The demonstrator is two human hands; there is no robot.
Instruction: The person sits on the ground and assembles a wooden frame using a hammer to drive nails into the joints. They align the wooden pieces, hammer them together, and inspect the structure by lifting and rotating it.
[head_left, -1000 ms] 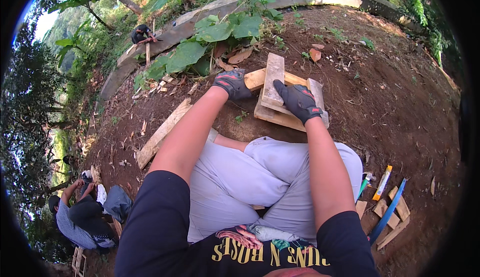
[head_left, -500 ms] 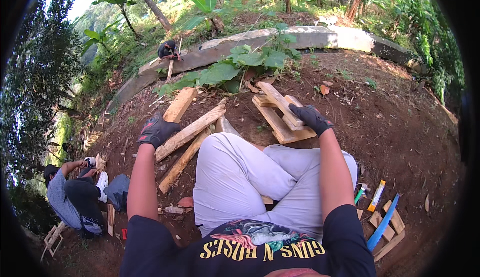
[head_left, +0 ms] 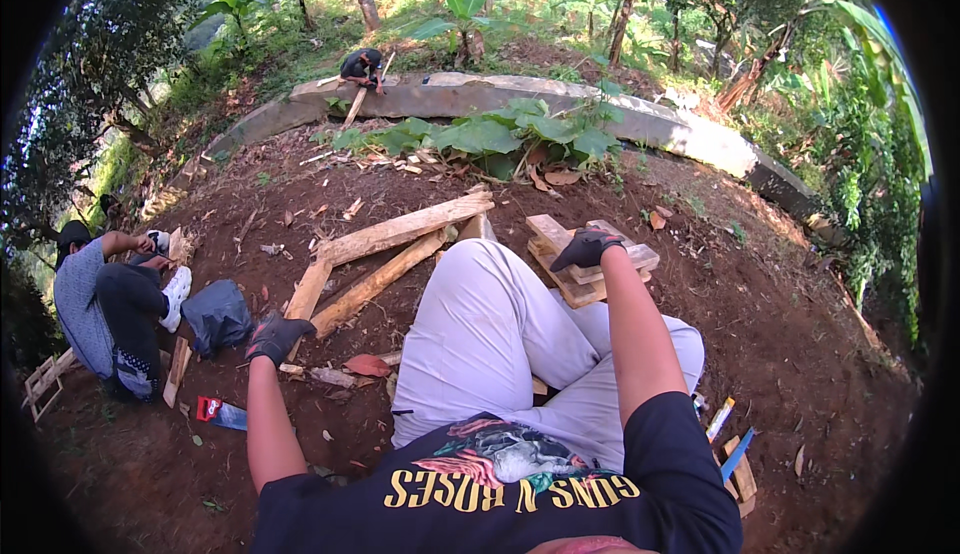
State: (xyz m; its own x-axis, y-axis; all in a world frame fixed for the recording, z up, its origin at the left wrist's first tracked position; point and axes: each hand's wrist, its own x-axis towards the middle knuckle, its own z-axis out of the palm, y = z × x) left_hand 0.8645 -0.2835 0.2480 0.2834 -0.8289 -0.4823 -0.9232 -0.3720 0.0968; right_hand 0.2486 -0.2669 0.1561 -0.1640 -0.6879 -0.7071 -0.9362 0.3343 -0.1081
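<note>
My left hand (head_left: 278, 339), in a dark glove, is closed on the near end of a short wooden board (head_left: 309, 289) left of my knee. That board's far end meets a long wooden plank (head_left: 405, 229). Beneath them lies another rough wooden strip (head_left: 385, 284). My gloved right hand (head_left: 588, 250) is closed over the upper pieces of a small stack of wooden boards (head_left: 570, 289) beyond my right knee. Its fingertips curl onto the wood and are partly hidden.
A red-handled saw (head_left: 225, 414) and a dark plastic bag (head_left: 217, 316) lie to the left, near a seated person (head_left: 110, 304). At right are a blue saw blade (head_left: 737, 454) and a yellow-and-white tube (head_left: 720, 420). Another person (head_left: 362, 70) crouches at the low wall (head_left: 450, 102).
My left hand has drawn the short board nearer and to the left, below the long plank's end. My right hand has shifted slightly on its stack. The view has turned.
</note>
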